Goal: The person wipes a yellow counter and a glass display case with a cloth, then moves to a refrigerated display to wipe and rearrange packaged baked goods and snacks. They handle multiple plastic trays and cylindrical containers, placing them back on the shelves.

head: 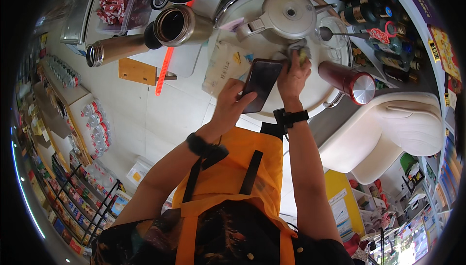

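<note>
My left hand (231, 101) holds a dark smartphone (263, 83) by its lower left, the thumb over the black screen. My right hand (294, 77) grips a crumpled grey cloth (299, 48) with a yellow-green patch, just right of the phone. Both hands are over a round cream table (309, 103) with a metal rim. Beyond the cloth stands a white lidded pot (287, 16) with a side handle. A soft pack (227, 66) bearing writing lies left of the phone. To the right lies or leans a red metallic flask (344, 81), near a glass bowl (333, 28) with a dark spoon (327, 33).
At left are an open steel vacuum flask (182, 25), a copper-coloured tumbler (116, 49), an orange strip (165, 68) and a plastic box (122, 6) of red-wrapped pieces. A cream chair (386, 130) stands right, below shelved bottles (364, 14). Bottled-water packs (96, 126) line the far left.
</note>
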Motion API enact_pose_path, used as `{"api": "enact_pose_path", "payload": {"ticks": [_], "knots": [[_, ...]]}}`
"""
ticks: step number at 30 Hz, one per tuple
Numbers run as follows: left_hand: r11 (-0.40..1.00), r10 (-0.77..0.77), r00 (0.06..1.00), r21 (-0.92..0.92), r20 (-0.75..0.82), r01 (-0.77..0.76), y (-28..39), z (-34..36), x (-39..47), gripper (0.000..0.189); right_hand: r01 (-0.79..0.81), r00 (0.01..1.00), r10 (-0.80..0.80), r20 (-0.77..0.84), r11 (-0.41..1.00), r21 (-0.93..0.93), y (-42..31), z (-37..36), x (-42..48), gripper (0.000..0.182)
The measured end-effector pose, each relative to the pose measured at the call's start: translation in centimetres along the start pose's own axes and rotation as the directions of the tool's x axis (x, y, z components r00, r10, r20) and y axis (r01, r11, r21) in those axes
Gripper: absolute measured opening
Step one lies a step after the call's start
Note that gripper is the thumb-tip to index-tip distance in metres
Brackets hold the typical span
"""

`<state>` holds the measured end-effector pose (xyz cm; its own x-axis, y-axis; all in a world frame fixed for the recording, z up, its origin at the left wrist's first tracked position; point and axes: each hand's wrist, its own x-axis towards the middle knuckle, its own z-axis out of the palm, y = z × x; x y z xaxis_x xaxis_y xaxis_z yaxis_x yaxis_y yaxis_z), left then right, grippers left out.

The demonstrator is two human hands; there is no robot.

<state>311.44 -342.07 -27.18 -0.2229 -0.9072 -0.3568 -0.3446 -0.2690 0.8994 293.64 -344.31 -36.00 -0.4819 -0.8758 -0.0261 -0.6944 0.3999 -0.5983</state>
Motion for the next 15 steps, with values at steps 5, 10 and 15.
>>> {"api": "enact_pose_path", "payload": {"ticks": [5,10,15], "knots": [[0.997,0.078,0.995,-0.023,0.064,-0.077,4.0,-0.9,-0.6,0.024,0.41,0.817,-0.405,0.41,0.908,0.079,2.7,-3.4,-5.6,0.032],[0.965,0.181,0.973,0.165,0.144,-0.204,-0.7,7.1,5.0,0.029,0.189,0.952,-0.138,0.274,0.968,-0.168,4.9,-6.6,-8.0,0.035],[0.916,0.182,0.971,0.333,0.153,-0.224,-1.1,9.2,6.8,0.031,0.239,0.938,-0.136,0.319,0.92,-0.309,3.9,-6.4,-10.2,0.044]]}}
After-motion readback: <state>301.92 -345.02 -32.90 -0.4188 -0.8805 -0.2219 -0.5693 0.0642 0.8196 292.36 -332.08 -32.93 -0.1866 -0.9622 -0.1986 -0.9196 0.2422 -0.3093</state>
